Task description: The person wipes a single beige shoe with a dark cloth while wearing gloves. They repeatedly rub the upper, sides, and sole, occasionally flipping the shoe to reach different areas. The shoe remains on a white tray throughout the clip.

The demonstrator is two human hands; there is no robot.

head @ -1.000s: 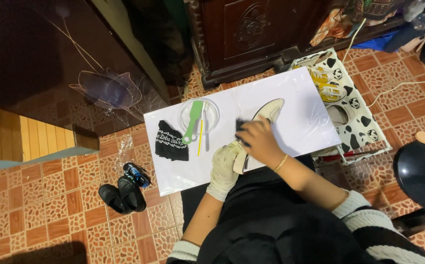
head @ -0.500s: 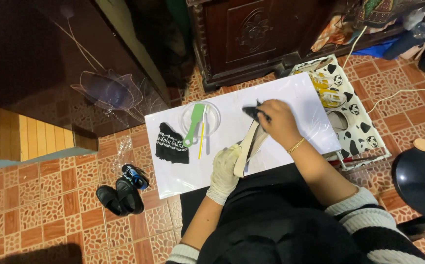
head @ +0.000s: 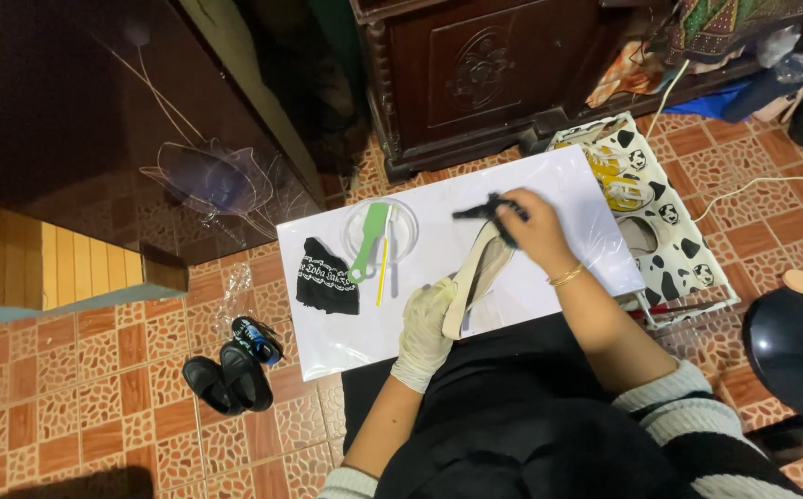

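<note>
A white board (head: 531, 176) lies on the tiled floor (head: 69, 407) and serves as the worktop. Near its front edge the left hand (head: 424, 323), in a pale glove, is closed around the heel end of a cream shoe (head: 477, 274), which slants up toward the middle of the worktop. The right hand (head: 535, 229), bare with a gold bangle at the wrist, pinches a dark cloth (head: 482, 211) over the toe end of the shoe. Toward the far left part of the worktop sits a clear round dish (head: 408, 226) with a green brush (head: 369, 242) and a yellow stick (head: 384, 268) across it. A black patterned cloth (head: 326, 277) lies near the left edge. A pair of black shoes (head: 230, 377) stands on the floor beside the front left corner.
</note>
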